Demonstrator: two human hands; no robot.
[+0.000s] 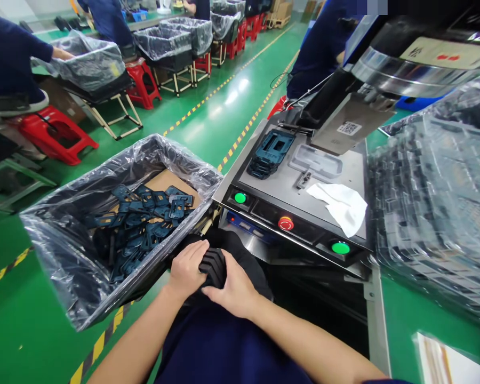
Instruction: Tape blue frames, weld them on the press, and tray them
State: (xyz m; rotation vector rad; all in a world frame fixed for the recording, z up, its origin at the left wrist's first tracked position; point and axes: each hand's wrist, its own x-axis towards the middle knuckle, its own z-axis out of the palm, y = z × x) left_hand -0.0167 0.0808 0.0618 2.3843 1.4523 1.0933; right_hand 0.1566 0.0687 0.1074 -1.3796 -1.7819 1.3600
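Note:
Low in front of my body, a stack of black plastic parts [213, 268] is held between my two hands. Fingers of my left hand [189, 268] wrap round its left side, while my right hand [237, 285] grips the right side, thumb toward me. Which face of the parts points up is hard to tell. To the left of my hands stands a bin [64, 256] lined with clear plastic, with many loose dark blue plastic frames [144, 229] heaped over cardboard. On the machine bed ahead lies a pile of similar dark blue frames [270, 152].
The machine bed [272, 184] carries a pale fixture [318, 162], a white cloth [342, 205], two green buttons and a red stop button [285, 223]. A metal machine head [340, 125] hangs above. Stacked clear trays [432, 197] stand right. Co-workers, red stools [58, 130] and lined bins are beyond.

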